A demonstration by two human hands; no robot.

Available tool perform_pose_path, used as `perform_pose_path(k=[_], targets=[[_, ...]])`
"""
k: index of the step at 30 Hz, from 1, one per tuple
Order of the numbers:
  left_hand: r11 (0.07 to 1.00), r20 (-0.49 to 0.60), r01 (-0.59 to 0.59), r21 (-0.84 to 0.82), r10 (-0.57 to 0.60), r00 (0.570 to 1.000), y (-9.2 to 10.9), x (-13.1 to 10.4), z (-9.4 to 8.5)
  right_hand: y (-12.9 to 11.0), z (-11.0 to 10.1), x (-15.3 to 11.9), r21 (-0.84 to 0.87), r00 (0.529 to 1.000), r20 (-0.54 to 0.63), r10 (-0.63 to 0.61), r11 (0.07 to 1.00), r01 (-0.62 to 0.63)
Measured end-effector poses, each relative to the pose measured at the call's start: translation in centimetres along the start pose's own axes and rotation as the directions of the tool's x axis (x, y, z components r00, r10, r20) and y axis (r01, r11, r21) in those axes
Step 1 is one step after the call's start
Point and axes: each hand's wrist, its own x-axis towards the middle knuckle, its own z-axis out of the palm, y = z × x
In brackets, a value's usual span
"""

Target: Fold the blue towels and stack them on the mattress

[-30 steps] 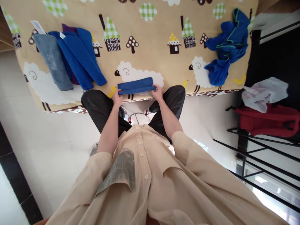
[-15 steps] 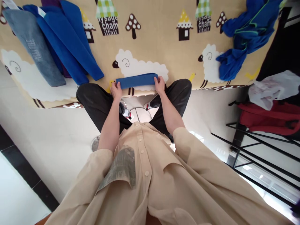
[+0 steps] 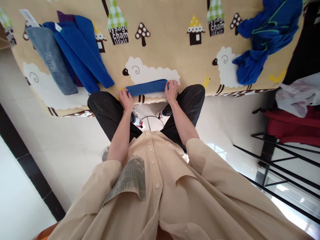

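Note:
A blue towel (image 3: 147, 87), folded into a narrow strip, lies across the near edge of the table in front of me. Its left end is pinched by my left hand (image 3: 126, 99), fingers curled at the corner. At the other end my right hand (image 3: 171, 90) has its thumb and fingers closed on the towel. Off to the left, two blue folded towels (image 3: 81, 55) and a grey-blue one (image 3: 53, 60) rest side by side, with a bit of purple cloth (image 3: 65, 16) under them. A crumpled blue cloth with green edging (image 3: 272, 36) lies at the right.
A beige cloth with sheep and houses covers the table (image 3: 165, 46). My knees are against its near edge. To the right stand a black metal rack (image 3: 280, 160), a red bag or cloth (image 3: 292, 128) and a white plastic bag (image 3: 297, 95).
The view has shifted slightly, so the left-hand towels appear further right. My left fingers have shifted a little at the strip's end; the towel stays in place between my hands.

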Motion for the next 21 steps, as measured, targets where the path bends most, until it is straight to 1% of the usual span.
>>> perform_pose_path(k=[1,2,3,4,5,7,9,11,12,13,14,15,16,17,18,19,20,21], targets=[[0.994,0.071,-0.114,0.001,0.113,0.991,0.5,-0.6,-0.3,-0.9,-0.1,-0.4,0.009,0.997,0.032,-0.069,0.998,0.069],[0.976,0.149,-0.218,-0.013,0.218,0.965,1.0,-1.1,-0.5,-1.7,-0.1,-0.8,0.021,0.988,0.070,-0.139,0.990,0.138],[0.956,0.218,-0.291,-0.028,0.290,0.932,1.3,-1.6,-0.6,-2.3,0.0,-1.2,0.030,0.974,0.110,-0.197,0.980,0.195],[0.945,0.270,-0.325,-0.034,0.322,0.908,1.4,-1.9,-0.6,-2.8,0.2,-1.5,0.033,0.960,0.147,-0.237,0.971,0.235],[0.945,0.303,-0.326,-0.023,0.317,0.899,1.4,-2.0,-0.5,-3.1,0.5,-1.7,0.027,0.952,0.173,-0.253,0.967,0.252],[0.961,0.335,-0.277,0.025,0.253,0.908,1.2,-1.9,-0.3,-2.9,0.8,-1.6,0.004,0.957,0.185,-0.223,0.974,0.226],[0.972,0.340,-0.227,0.054,0.196,0.920,0.9,-1.6,-0.3,-1.9,0.8,-0.9,-0.014,0.974,0.168,-0.152,0.988,0.157],[0.985,0.302,-0.169,0.024,0.154,0.941,1.0,-1.4,-0.5,-0.5,0.2,0.1,-0.021,0.983,0.165,-0.075,0.997,0.079],[0.993,0.263,-0.117,-0.018,0.118,0.958,1.2,-1.4,-0.7,0.0,-0.3,0.7,-0.031,0.984,0.170,-0.046,0.998,0.052],[0.995,0.225,-0.037,-0.092,0.057,0.973,1.4,-1.6,-0.9,0.4,-0.8,1.3,-0.048,0.984,0.175,-0.028,0.998,0.037],[0.974,0.216,0.092,-0.206,-0.046,0.975,1.7,-1.9,-1.0,0.7,-1.4,1.7,-0.075,0.984,0.176,-0.023,0.997,0.037],[0.906,0.253,0.254,-0.338,-0.172,0.952,2.0,-2.2,-1.0,0.7,-1.9,2.2,-0.107,0.984,0.175,-0.036,0.993,0.055],[0.786,0.335,0.420,-0.455,-0.286,0.898,2.3,-2.6,-0.8,0.6,-2.4,2.5,-0.141,0.981,0.182,-0.065,0.986,0.091],[0.634,0.443,0.561,-0.533,-0.356,0.823,2.6,-2.9,-0.6,0.3,-2.8,2.7,-0.171,0.973,0.203,-0.106,0.975,0.141],[0.486,0.543,0.662,-0.570,-0.382,0.748,2.9,-3.3,-0.2,-0.1,-3.0,2.9,-0.193,0.959,0.241,-0.147,0.961,0.196],[0.371,0.615,0.721,-0.585,-0.377,0.692,3.1,-3.5,0.3,-0.6,-3.2,3.0,-0.209,0.939,0.292,-0.180,0.947,0.246],[0.292,0.652,0.745,-0.600,-0.361,0.667,3.3,-3.6,0.8,-1.1,-3.3,3.1,-0.220,0.917,0.345,-0.200,0.932,0.286],[0.233,0.662,0.744,-0.626,-0.345,0.665,3.4,-3.6,1.3,-1.5,-3.4,3.2,-0.233,0.897,0.390,-0.207,0.921,0.314]])
